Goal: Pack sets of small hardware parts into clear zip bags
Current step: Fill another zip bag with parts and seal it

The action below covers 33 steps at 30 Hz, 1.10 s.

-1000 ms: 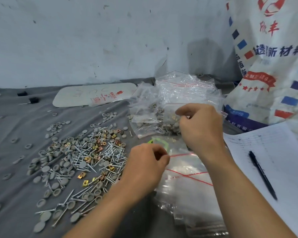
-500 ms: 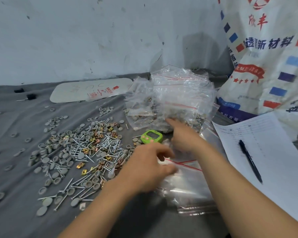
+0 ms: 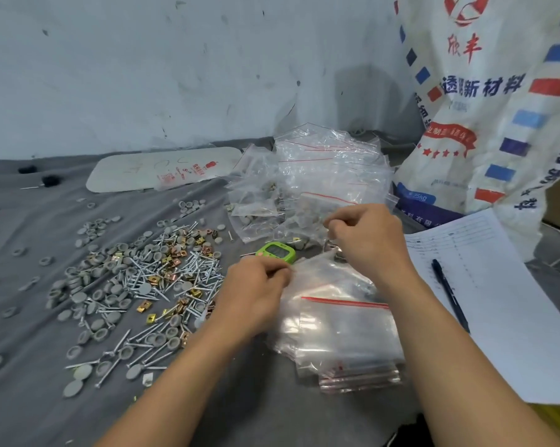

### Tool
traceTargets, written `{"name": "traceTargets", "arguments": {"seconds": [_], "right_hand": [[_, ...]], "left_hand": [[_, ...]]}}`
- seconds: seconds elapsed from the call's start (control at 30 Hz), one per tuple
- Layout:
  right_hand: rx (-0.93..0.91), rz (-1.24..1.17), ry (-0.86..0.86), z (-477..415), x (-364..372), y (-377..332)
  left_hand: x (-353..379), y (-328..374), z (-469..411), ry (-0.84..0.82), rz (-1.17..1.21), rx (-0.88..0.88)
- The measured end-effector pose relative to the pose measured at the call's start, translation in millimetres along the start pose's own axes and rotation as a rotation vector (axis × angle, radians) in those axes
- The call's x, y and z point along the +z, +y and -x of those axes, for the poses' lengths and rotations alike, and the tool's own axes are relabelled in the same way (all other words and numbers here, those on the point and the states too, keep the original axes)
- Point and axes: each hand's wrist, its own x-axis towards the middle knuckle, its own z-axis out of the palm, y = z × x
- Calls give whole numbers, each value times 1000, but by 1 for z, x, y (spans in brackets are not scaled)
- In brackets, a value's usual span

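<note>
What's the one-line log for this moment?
left hand: pinches empty zip bag | right hand: curled, hold unclear | screws: loose pile

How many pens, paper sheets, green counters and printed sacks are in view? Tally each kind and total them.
Pen: 1
Paper sheet: 1
Green counter: 1
Printed sack: 1
Total: 4

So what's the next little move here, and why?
Probably lift the top empty bag off the stack and open its mouth: the left hand seems to pinch its corner, loose screws and caps lie beside it unbagged, and the right hand hovers curled nearby.
</note>
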Motion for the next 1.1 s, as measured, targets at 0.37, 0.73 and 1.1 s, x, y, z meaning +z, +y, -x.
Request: {"name": "traceTargets", "arguments": {"seconds": [0.37, 0.73, 1.1], "right_hand": [[48, -114, -455, 8, 19, -9], [96, -622, -593, 13, 43, -44], [4, -1043, -954, 60, 84, -127]], "left_hand": [[-19, 8, -6, 213, 974, -329], [-78, -8, 7, 700, 607, -418], [-165, -56, 43, 146, 736, -510]]}}
